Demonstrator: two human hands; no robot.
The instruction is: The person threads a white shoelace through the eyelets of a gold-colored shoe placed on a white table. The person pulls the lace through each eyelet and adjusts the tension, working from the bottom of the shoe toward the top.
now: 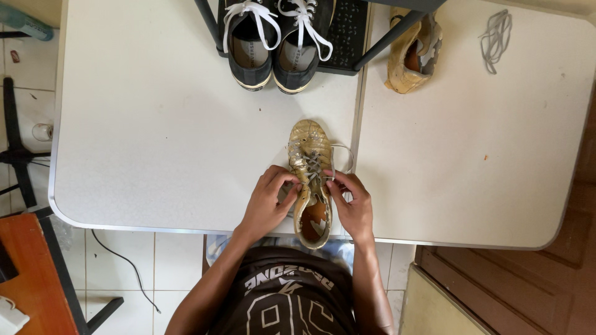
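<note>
White folding table (155, 124) with centre seam, rounded corners, evenly lit, white tiled floor (167, 267) beneath — black cable (127, 267) trailing across it, orange-brown desk (31, 273) lower left, dark wooden door (528, 285) lower right, black stand legs (18, 155) at left edge

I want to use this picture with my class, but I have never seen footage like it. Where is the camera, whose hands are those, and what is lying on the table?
There is no machine here. The picture comes from one camera worn on a person's head, looking straight down, so the two bare hands at the bottom belong to that person.

The left hand and right hand rest on either side of a worn gold shoe near the front edge of a white table. The fingers pinch its grey laces, and a loose loop of lace trails to the right.

Farther back stand a pair of dark sneakers with white laces. To their right lies a second gold shoe, tipped on its side, and beyond it a loose grey lace in a small bundle.

Tiled floor shows below the table.
</note>
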